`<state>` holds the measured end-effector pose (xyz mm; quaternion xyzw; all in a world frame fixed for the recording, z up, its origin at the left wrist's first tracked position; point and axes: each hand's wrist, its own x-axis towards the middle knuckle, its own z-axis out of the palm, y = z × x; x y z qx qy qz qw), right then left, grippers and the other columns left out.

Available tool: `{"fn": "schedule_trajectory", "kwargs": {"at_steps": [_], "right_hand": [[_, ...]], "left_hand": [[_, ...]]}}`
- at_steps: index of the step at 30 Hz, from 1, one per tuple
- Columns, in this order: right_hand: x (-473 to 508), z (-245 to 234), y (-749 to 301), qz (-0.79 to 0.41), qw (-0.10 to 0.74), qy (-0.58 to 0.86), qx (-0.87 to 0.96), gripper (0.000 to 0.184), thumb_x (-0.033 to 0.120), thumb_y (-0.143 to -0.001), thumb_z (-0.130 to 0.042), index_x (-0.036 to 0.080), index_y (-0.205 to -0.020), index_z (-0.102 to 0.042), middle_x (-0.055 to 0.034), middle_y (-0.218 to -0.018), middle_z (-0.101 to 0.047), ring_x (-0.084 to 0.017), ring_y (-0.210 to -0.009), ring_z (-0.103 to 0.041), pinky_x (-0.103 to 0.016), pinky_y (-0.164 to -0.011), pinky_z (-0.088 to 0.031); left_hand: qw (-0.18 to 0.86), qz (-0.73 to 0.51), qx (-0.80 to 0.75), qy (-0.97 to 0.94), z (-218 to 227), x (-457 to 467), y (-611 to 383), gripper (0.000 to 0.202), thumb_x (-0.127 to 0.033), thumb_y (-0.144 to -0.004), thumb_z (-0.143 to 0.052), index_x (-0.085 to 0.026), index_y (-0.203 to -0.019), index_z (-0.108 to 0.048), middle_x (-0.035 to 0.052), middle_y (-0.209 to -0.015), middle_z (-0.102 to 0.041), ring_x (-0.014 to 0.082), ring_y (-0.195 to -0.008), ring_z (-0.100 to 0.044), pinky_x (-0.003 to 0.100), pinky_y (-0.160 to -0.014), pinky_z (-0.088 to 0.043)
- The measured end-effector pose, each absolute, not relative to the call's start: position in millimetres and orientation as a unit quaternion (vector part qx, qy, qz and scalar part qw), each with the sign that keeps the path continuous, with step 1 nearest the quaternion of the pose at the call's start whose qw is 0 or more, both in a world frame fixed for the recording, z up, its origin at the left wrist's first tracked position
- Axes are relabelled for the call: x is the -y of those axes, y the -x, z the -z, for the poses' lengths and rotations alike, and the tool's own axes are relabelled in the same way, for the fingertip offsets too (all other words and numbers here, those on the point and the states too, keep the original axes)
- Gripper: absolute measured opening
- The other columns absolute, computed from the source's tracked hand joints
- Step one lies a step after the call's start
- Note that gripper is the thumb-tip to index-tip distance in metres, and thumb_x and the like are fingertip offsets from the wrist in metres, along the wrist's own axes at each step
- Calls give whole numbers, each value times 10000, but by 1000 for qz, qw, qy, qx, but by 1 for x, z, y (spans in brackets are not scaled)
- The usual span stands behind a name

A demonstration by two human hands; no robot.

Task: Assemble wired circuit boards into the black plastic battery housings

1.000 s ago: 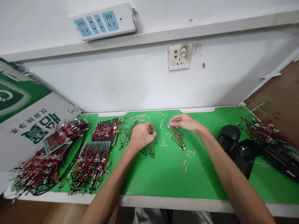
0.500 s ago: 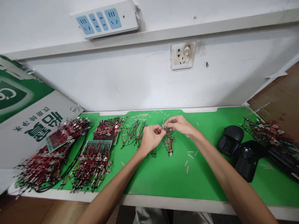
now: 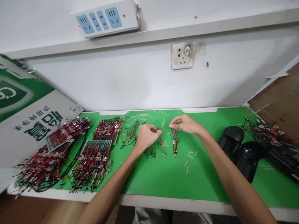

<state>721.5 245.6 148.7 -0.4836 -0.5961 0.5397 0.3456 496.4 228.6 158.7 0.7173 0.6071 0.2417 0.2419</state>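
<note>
Pinched in my right hand (image 3: 184, 124) is the top end of a small circuit board with wires (image 3: 175, 140); its red and brown leads hang down toward the green mat (image 3: 163, 180). My left hand (image 3: 149, 136) is closed just to the left, fingers curled together, over several wired boards (image 3: 150, 150) lying on the mat. A dark-leaded piece sits at its fingertips, and I cannot make out how it is held. More small wired boards (image 3: 130, 133) lie left of that hand, partly hidden by it.
Panels of red-wired boards (image 3: 97, 158) are heaped on the left, beside a green and white carton (image 3: 42, 115). Black plastic housings (image 3: 231, 140) and a tangle of wired parts (image 3: 271, 133) lie on the right. Thin white strips (image 3: 187, 163) are scattered over the mat.
My hands have moved apart. The right hand has carried its wired board a little to the right, and the left has shifted slightly left, over the other boards.
</note>
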Motion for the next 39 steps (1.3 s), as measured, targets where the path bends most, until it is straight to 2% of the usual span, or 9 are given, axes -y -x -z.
{"fn": "schedule_trajectory", "kwargs": {"at_steps": [4,7,11,15,21,24,29,35,39], "right_hand": [[-249,-145,-738,-547,330,495,589,38,195,-805,-805,173,-828,-784,-46,-806,-758,-168,-713,-668,-297,-702,-552],[-248,-145,-734,-576,330,482,572,39,178,-853,-768,176,-886,-787,-61,-884,-768,-172,-770,-695,-301,-739,-571],[-245,-148,-718,-609,366,447,544,36,162,-863,-754,180,-892,-763,-62,-897,-753,-179,-821,-719,-311,-800,-592],[-243,-149,-707,-622,382,428,534,63,141,-835,-744,178,-887,-740,-52,-883,-742,-176,-828,-718,-288,-772,-595],[-240,-152,-696,-601,404,474,500,34,134,-791,-735,142,-805,-764,-61,-818,-739,-158,-735,-702,-300,-755,-599],[-239,-152,-691,-576,404,490,514,42,140,-763,-740,134,-777,-779,-62,-794,-746,-155,-689,-686,-286,-697,-588],[-237,-149,-686,-530,371,532,547,78,90,-764,-719,133,-740,-779,-39,-666,-715,-151,-596,-647,-248,-556,-515],[-241,-153,-718,-551,334,527,554,37,101,-812,-779,133,-810,-761,-66,-770,-742,-171,-625,-698,-273,-600,-581],[-244,-158,-747,-552,298,541,560,75,142,-818,-825,129,-832,-753,-71,-831,-748,-165,-662,-714,-263,-631,-603]], "left_hand": [[160,-120,-576,-793,-167,-231,-485,159,-272,-711,-654,-206,-567,-651,19,-568,-638,162,-546,-537,280,-573,-312],[106,-134,-580,-796,-170,-227,-487,132,-278,-736,-655,-204,-627,-659,26,-587,-645,166,-549,-525,284,-577,-289],[179,-206,-541,-796,-170,-220,-497,165,-301,-841,-588,-199,-783,-704,3,-638,-666,144,-549,-519,262,-583,-314],[238,-236,-509,-793,-166,-219,-503,263,-349,-918,-525,-198,-865,-735,-9,-649,-659,132,-548,-487,248,-570,-302],[305,-299,-517,-742,-154,-223,-503,266,-342,-844,-570,-168,-742,-745,-22,-563,-588,105,-524,-442,231,-547,-303],[322,-323,-533,-712,-150,-221,-507,255,-324,-773,-596,-148,-634,-718,-15,-540,-582,98,-514,-451,230,-535,-311],[298,-323,-577,-689,-148,-215,-515,231,-314,-715,-625,-149,-573,-701,-9,-506,-580,100,-483,-446,242,-514,-301],[246,-188,-592,-744,-160,-223,-498,221,-316,-713,-633,-189,-532,-647,2,-519,-596,134,-518,-503,268,-555,-327],[145,-78,-589,-791,-169,-226,-488,171,-298,-715,-614,-207,-572,-636,24,-576,-635,174,-571,-551,288,-579,-305]]}}
